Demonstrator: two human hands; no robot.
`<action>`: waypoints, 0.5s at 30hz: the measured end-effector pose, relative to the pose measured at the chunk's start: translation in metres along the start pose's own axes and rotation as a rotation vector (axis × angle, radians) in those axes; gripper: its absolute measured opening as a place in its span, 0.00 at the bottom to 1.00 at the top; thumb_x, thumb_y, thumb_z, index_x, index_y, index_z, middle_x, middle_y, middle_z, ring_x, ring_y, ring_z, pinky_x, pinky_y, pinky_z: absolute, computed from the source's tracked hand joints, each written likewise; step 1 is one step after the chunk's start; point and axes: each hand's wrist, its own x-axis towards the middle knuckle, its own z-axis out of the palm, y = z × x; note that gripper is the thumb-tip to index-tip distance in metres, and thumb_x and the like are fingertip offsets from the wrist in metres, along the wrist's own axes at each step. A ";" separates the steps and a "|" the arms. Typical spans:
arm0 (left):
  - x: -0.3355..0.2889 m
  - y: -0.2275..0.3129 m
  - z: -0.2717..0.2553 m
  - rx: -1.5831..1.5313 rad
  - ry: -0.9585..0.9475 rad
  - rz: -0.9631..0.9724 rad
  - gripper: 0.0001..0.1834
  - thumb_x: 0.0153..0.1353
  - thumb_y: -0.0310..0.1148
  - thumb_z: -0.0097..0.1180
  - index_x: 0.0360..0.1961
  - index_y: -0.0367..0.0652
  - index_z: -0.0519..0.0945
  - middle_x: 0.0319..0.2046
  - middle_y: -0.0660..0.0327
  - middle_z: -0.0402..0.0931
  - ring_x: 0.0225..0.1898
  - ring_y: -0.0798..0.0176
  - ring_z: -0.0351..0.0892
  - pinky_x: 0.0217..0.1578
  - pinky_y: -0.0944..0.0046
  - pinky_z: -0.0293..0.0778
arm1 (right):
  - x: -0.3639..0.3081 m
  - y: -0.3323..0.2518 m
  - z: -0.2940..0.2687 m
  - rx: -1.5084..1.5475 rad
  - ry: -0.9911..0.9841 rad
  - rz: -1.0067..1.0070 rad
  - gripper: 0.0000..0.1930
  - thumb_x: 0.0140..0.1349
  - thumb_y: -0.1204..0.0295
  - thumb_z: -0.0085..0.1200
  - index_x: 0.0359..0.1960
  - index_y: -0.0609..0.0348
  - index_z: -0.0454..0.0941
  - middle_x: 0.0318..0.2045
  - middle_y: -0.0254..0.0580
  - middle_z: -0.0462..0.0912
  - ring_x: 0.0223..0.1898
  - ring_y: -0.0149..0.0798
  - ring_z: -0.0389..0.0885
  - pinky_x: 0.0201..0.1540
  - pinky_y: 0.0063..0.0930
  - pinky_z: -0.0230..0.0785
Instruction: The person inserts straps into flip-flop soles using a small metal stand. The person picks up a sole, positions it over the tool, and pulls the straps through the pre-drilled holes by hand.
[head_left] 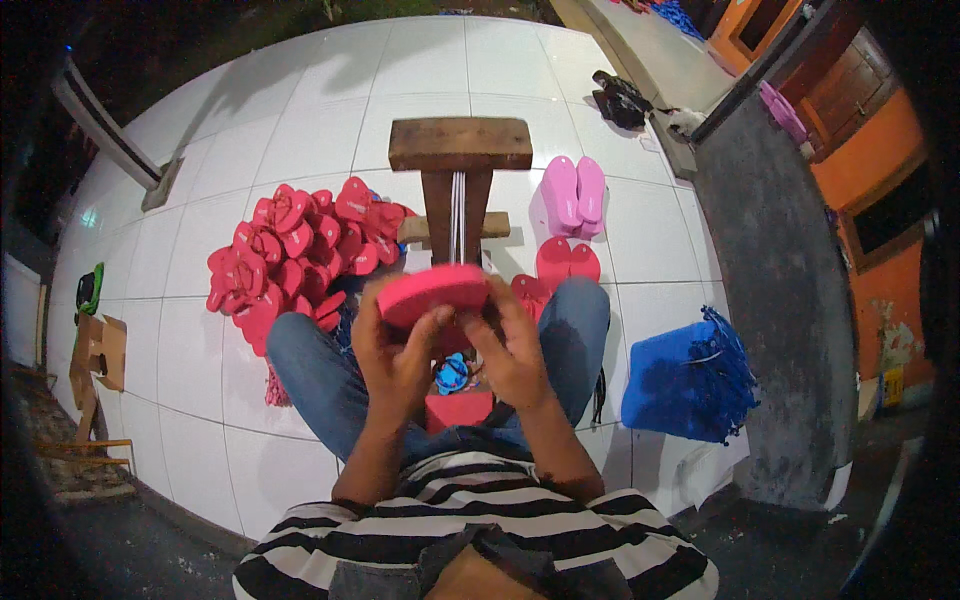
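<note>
In front of my body, above the gap between my knees, I hold a thick red flip-flop sole (pixel 432 290). My left hand (pixel 392 352) wraps the sole's left side, with the thumb on its near edge. My right hand (pixel 508 350) grips the right side in the same way, and both thumbs almost meet. Just beyond the sole stands a wooden stand (pixel 460 148) with a thick crossbar and white cords down its post. Below my hands lie a small bright blue object (pixel 452 373), its kind unclear, and a red block-like piece (pixel 458 410).
A large heap of red flip-flops (pixel 300 255) spreads left of the stand. To its right are a lilac pair of soles (pixel 574 197) and red soles (pixel 567 262). A blue stack (pixel 672 385) with stringy straps lies by my right knee. A black plastic bag (pixel 620 100) sits farther off.
</note>
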 end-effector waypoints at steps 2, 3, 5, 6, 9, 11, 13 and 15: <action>0.001 -0.002 0.004 0.012 0.019 0.094 0.15 0.55 0.21 0.60 0.43 0.35 0.72 0.36 0.60 0.77 0.37 0.70 0.76 0.40 0.70 0.72 | 0.006 -0.004 0.002 -0.002 0.011 -0.018 0.19 0.64 0.76 0.47 0.57 0.63 0.67 0.49 0.44 0.73 0.53 0.37 0.71 0.57 0.29 0.61; 0.002 -0.003 0.004 -0.006 0.023 0.109 0.15 0.55 0.21 0.60 0.43 0.36 0.72 0.36 0.60 0.77 0.37 0.70 0.77 0.40 0.71 0.72 | 0.008 -0.006 0.004 -0.002 0.013 -0.033 0.19 0.64 0.77 0.47 0.57 0.63 0.67 0.49 0.44 0.73 0.52 0.37 0.71 0.57 0.29 0.62; 0.002 -0.005 0.006 -0.052 0.017 0.111 0.15 0.55 0.22 0.61 0.43 0.36 0.72 0.35 0.60 0.77 0.36 0.71 0.77 0.39 0.71 0.72 | 0.005 -0.007 0.008 -0.056 0.087 -0.068 0.19 0.62 0.80 0.46 0.57 0.64 0.68 0.47 0.44 0.74 0.50 0.36 0.73 0.55 0.28 0.63; 0.001 -0.006 0.007 -0.078 0.008 0.092 0.15 0.55 0.22 0.61 0.43 0.36 0.72 0.34 0.60 0.77 0.36 0.71 0.77 0.39 0.70 0.72 | 0.004 -0.006 0.007 -0.119 0.118 -0.092 0.20 0.62 0.81 0.46 0.57 0.64 0.67 0.47 0.44 0.74 0.50 0.36 0.73 0.55 0.27 0.63; -0.006 -0.009 0.005 0.046 0.035 0.072 0.15 0.55 0.23 0.62 0.42 0.36 0.72 0.34 0.60 0.77 0.36 0.70 0.76 0.40 0.70 0.72 | 0.002 -0.006 0.010 -0.120 0.199 -0.054 0.20 0.61 0.80 0.47 0.57 0.64 0.67 0.47 0.44 0.74 0.50 0.37 0.73 0.55 0.27 0.63; -0.003 -0.007 0.005 0.074 0.054 0.076 0.15 0.55 0.24 0.62 0.42 0.35 0.72 0.34 0.60 0.76 0.37 0.70 0.76 0.40 0.70 0.71 | -0.008 -0.004 0.012 -0.184 0.195 -0.023 0.20 0.61 0.80 0.47 0.56 0.64 0.68 0.46 0.44 0.74 0.50 0.37 0.73 0.55 0.27 0.63; -0.006 -0.005 0.000 0.025 0.048 0.017 0.15 0.55 0.24 0.62 0.42 0.35 0.72 0.35 0.59 0.76 0.37 0.70 0.75 0.39 0.70 0.71 | -0.007 -0.006 0.011 -0.029 0.106 0.010 0.19 0.61 0.78 0.48 0.55 0.64 0.68 0.45 0.43 0.73 0.49 0.37 0.73 0.55 0.27 0.63; -0.006 -0.008 -0.005 0.062 0.029 0.032 0.15 0.55 0.23 0.62 0.42 0.35 0.72 0.35 0.59 0.75 0.37 0.70 0.75 0.39 0.70 0.71 | -0.006 -0.009 0.011 0.051 0.060 0.085 0.18 0.62 0.76 0.48 0.54 0.64 0.69 0.44 0.42 0.73 0.49 0.36 0.72 0.54 0.27 0.63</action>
